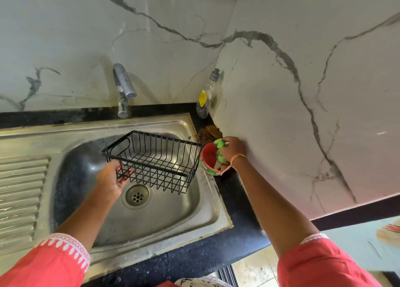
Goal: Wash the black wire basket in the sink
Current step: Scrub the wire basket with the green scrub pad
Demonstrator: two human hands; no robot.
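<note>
Pink sleeves [54,263] are reaching over the steel sink [151,217]; left grip [112,179] is holding the black wire basket [154,160], right grip [232,149] is clutching a green scrubber [220,150] in the red tub [208,159] on the black desk [233,191].

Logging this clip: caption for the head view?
Left hand holds black wire basket over sink; right hand grips green scrubber.
</note>
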